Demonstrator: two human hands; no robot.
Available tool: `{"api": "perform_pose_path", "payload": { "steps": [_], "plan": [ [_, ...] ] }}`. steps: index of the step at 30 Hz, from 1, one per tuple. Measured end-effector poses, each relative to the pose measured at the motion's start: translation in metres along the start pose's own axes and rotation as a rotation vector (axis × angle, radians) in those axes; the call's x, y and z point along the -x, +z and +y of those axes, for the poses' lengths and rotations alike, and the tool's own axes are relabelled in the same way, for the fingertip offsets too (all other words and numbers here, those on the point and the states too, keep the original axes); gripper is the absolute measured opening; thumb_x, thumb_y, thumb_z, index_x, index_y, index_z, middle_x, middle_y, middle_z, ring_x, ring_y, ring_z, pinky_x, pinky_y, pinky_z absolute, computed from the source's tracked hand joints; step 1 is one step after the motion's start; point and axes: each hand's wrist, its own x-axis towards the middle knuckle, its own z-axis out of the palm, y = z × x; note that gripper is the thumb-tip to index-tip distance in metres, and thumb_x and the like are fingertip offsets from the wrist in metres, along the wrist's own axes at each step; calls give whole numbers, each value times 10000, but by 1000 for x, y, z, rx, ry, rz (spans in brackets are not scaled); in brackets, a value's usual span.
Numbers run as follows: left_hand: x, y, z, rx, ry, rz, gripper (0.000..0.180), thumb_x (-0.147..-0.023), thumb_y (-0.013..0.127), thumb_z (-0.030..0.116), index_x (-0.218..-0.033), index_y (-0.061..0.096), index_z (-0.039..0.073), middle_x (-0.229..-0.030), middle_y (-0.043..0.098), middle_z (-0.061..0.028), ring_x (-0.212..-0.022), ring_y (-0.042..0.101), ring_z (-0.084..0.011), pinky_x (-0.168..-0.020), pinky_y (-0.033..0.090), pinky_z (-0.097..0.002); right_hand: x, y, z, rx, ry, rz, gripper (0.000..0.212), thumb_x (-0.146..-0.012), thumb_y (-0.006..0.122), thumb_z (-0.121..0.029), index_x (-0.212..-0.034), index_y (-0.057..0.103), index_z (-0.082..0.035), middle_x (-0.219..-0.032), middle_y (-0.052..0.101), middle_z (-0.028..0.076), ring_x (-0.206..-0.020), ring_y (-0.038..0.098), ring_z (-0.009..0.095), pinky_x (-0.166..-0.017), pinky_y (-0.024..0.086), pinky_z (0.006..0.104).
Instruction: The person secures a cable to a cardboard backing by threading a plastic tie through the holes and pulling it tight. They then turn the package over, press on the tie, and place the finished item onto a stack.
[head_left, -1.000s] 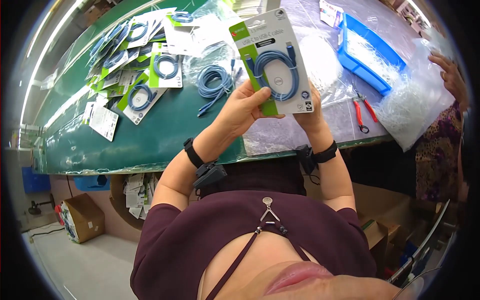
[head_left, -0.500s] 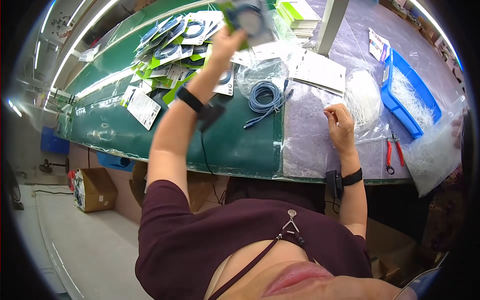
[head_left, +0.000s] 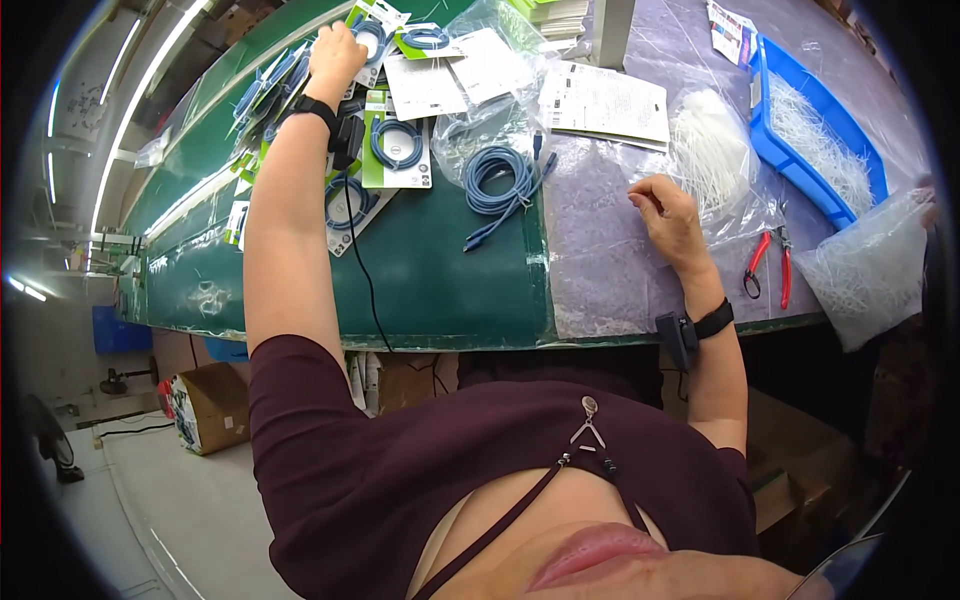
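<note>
My left hand (head_left: 337, 60) reaches to the far left, onto the heap of carded blue cables (head_left: 397, 145). Its fingers are curled down beside a card with a coiled cable (head_left: 368, 42); whatever is under them is hidden. Over the grey-purple part of the table, my right hand (head_left: 670, 212) is loosely closed, with nothing visible in it. Just beyond it lies a bag of thin white ties (head_left: 710, 150). Between the two hands a loose coil of blue cable (head_left: 500, 182) lies on the green mat, tied in a bundle, one plug pointing toward me.
Beyond the coil are white cards (head_left: 490, 65), a clear plastic bag (head_left: 455, 140) and a stack of printed cards (head_left: 610, 103) beside a metal post (head_left: 612, 30). Red-handled cutters (head_left: 785, 275), a blue tray (head_left: 850, 205) of white strips and another filled bag (head_left: 865, 270) are at right.
My left hand has swung left from the back middle, where it held a carded cable, to the heap. The right hand stays almost in place. The whole view has shifted slightly.
</note>
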Motion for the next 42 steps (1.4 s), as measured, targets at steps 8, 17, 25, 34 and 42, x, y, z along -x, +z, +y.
{"api": "perform_pose_path", "payload": {
  "steps": [8, 17, 25, 34, 42],
  "plan": [
    [13, -81, 68, 328, 452, 204, 351, -718, 590, 84, -1056, 528, 12, -1102, 509, -215, -1052, 463, -397, -932, 385, -447, 1, -5, -1, -31, 17, -36, 58, -826, 636, 10, -879, 611, 12, -765, 597, 79, -662, 557, 142, -613, 446, 247],
    [162, -115, 139, 505, 512, -622, 300, -853, 606, 341, -939, 593, 53, -828, 634, -159, -821, 608, -373, -676, 473, -445, -16, 5, 0, 53, -35, 169, 65, -826, 640, -14, -881, 619, 15, -796, 613, 113, -685, 590, 189, -630, 464, 274],
    [165, -137, 128, 698, 304, -314, 208, -856, 631, 261, -896, 626, 57, -836, 643, -123, -704, 621, -342, -617, 481, -404, -67, 26, -4, 214, -232, 100, 175, -883, 615, -155, -958, 637, 2, -794, 620, 90, -681, 585, 189, -642, 470, 282],
    [163, -164, 158, 957, 343, -107, 135, -821, 679, 101, -917, 625, 23, -779, 614, -112, -654, 597, -246, -607, 471, -308, -55, 55, -50, -594, 358, -443, 294, -941, 570, -251, -1113, 628, -19, -803, 622, 24, -658, 540, 68, -595, 445, 217],
    [204, -204, 190, 1389, 345, -14, 218, -848, 665, 156, -1035, 640, 46, -767, 605, -78, -674, 594, -197, -605, 467, -313, -41, 30, -34, -1187, 445, 21, 346, -960, 539, -231, -1198, 559, 19, -869, 624, 38, -602, 511, 53, -553, 420, 194]
  ]
}}
